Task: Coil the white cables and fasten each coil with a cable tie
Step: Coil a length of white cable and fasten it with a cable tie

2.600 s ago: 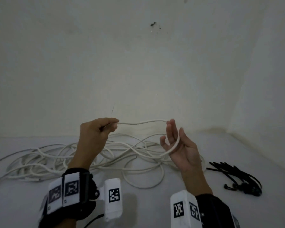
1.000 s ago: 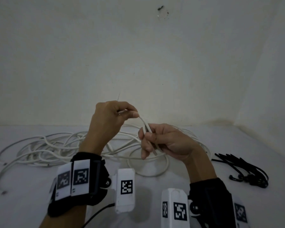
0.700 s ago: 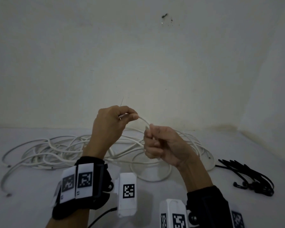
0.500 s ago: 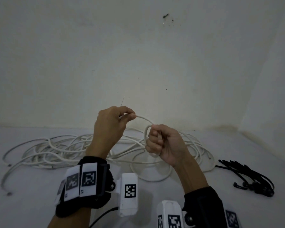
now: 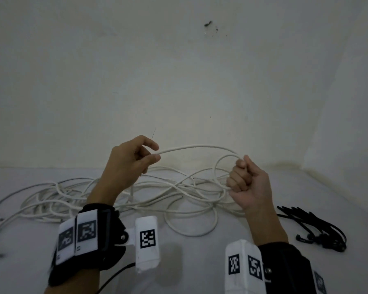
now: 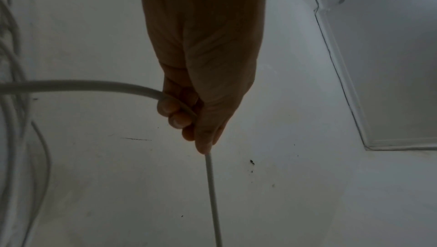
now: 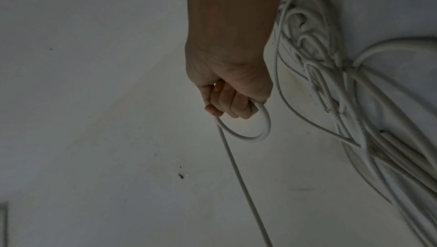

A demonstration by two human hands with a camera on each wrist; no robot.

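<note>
Head view: left hand [image 5: 129, 161] pinches the white cable [image 5: 197, 147] running rightward to the right hand [image 5: 248, 183], fisted around a small first loop [image 5: 222, 170], tangle below both. Best to keep each loop matched, feeding slack smoothly.

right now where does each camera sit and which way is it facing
head: worn on the head, looks forward and down at the left hand, the right hand, both forearms, the loose thin white cable, the black plastic cable ties.
left wrist: looks along the left hand gripping the cable.
right wrist: looks along the right hand holding a small loop.
shared: all show the cable.
</note>
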